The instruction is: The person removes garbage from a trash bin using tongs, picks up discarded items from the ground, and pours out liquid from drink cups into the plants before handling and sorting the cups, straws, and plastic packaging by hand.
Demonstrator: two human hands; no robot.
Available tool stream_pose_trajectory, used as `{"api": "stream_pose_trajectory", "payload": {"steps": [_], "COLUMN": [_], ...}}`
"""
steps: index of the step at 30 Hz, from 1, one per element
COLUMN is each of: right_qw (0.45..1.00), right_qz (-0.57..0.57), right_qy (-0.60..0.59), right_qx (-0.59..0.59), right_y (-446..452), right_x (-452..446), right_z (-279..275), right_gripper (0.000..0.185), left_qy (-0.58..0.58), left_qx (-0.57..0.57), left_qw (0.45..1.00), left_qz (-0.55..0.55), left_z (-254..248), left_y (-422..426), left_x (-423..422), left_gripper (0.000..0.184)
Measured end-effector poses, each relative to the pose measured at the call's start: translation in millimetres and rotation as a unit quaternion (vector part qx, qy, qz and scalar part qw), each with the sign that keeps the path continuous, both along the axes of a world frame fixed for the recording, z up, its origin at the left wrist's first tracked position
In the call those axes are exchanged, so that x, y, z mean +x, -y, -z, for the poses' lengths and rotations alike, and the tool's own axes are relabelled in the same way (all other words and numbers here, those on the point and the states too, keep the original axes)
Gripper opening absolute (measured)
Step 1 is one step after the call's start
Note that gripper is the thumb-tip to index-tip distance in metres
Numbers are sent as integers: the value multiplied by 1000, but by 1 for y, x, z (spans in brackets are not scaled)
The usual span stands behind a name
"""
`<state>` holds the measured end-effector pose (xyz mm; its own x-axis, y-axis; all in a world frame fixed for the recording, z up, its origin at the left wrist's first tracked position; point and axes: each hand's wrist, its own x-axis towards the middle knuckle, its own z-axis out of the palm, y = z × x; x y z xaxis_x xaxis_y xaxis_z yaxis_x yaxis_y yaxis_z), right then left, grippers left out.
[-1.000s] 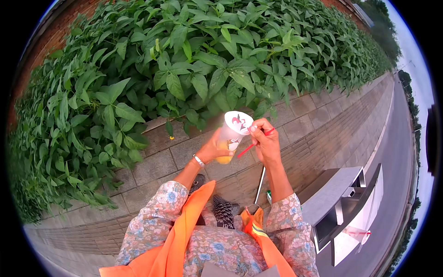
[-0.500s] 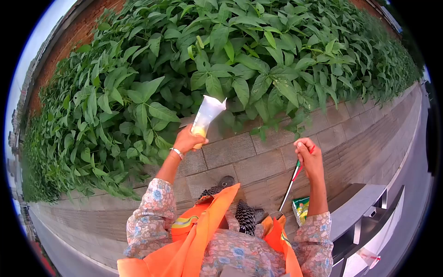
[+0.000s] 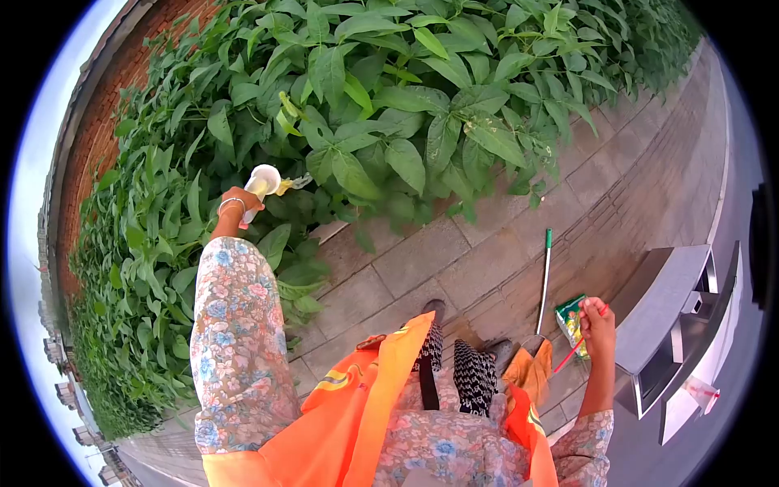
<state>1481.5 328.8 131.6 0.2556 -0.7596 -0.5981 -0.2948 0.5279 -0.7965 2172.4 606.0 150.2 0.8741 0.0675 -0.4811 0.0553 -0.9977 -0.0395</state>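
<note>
My left hand (image 3: 237, 204) is wrapped round a pale plastic cup (image 3: 264, 180), tipped over at the edge of the leafy plants (image 3: 357, 162). Yellowish liquid (image 3: 292, 184) spills from its mouth onto the leaves. Lower right, my right hand (image 3: 598, 325) is closed on a thin red straw (image 3: 568, 357) that slants down and left. Just beside that hand, a green and yellow packet (image 3: 570, 316) lies on the paving. A thin pole with a green end (image 3: 545, 276) stands to the left of the packet.
Grey paving slabs (image 3: 422, 268) run along the plants, with a brick wall (image 3: 105, 138) behind. A grey metal box-like structure (image 3: 661, 300) stands at the right beside the road. An orange cloth-like item (image 3: 529, 372) is near my feet.
My left hand has moved left, tipping the cup, and liquid now pours out. My right hand has moved right and down with the straw, away from the pole. The view has turned.
</note>
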Motion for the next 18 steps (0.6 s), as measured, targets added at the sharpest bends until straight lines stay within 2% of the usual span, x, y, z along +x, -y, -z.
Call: {"api": "stream_pose_trajectory", "payload": {"steps": [5, 12, 18], "right_qw": [999, 999, 1000], "right_qz": [5, 1, -17], "right_qy": [5, 25, 8], "right_qx": [39, 35, 25], "right_y": [-11, -14, -9], "right_x": [12, 29, 32], "right_z": [3, 5, -2], "right_gripper": [13, 14, 13], "left_qy": [21, 48, 105], "left_qx": [39, 48, -22], "left_qw": [998, 995, 992], "left_qz": [55, 69, 63], "left_z": [-16, -34, -62], "left_y": [6, 6, 8], "left_x": [13, 27, 36], "left_gripper": [50, 47, 49]}}
